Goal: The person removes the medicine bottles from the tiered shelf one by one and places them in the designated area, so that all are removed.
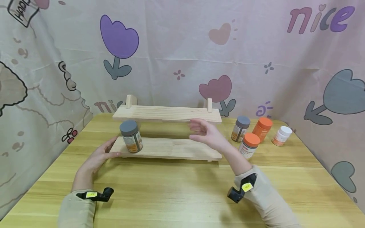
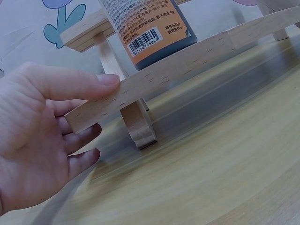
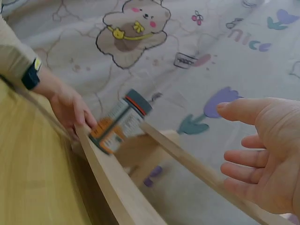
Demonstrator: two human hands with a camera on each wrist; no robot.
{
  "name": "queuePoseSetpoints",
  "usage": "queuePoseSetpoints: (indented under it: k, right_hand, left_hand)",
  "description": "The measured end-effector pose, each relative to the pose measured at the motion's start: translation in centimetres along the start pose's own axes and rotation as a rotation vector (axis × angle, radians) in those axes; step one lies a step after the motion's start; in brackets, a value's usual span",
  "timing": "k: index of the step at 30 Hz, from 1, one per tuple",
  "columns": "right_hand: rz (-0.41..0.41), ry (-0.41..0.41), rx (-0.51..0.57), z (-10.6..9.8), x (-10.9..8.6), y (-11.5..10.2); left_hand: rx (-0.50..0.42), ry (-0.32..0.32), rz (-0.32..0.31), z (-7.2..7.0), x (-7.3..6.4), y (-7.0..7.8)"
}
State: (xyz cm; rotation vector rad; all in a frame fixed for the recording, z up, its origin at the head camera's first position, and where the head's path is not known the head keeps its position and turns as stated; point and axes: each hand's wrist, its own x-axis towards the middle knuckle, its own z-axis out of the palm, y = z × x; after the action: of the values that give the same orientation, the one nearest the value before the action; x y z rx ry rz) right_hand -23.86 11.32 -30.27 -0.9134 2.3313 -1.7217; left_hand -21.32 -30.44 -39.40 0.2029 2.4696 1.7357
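Observation:
A two-tier wooden shelf rack [image 1: 176, 148] stands on the table. My left hand [image 1: 98, 156] grips the left end of its lower board, thumb along the front edge and fingers around the end, as the left wrist view [image 2: 42, 122] shows. Beside that hand, a grey-lidded supplement bottle [image 1: 131, 136] stands upright on the lower board's left part; its barcode label shows in the left wrist view. My right hand [image 1: 209, 134] is held in front of the rack's right side, fingers loosely bent, with nothing in it. In the right wrist view that hand [image 3: 262, 159] appears apart from the boards.
Right of the rack stand another grey-lidded bottle [image 1: 240, 129], an orange bottle [image 1: 261, 129], an orange-lidded bottle [image 1: 249, 146] and a small white bottle [image 1: 281, 136]. A printed curtain [image 1: 176, 41] hangs behind the wooden table [image 1: 159, 193].

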Motion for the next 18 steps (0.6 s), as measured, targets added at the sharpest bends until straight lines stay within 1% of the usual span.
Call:
queuePoseSetpoints:
  k: [5,10,12,18]
  right_hand:
    - [-0.001,-0.027,0.056,2.4,1.7,-0.2]
    - [0.0,-0.057,0.063,4.9,3.4,-0.4]
    - [0.013,-0.059,0.06,5.9,4.0,-0.4]
    - [0.035,-0.047,0.093,8.8,5.3,-0.3]
  left_hand:
    - [0.002,0.001,-0.005,0.0,0.0,-0.1]
    - [0.0,0.001,-0.004,-0.1,0.1,-0.3]
    - [-0.003,0.002,-0.003,-0.2,0.1,-0.4]
    - [0.002,-0.001,-0.004,-0.1,0.1,-0.3]
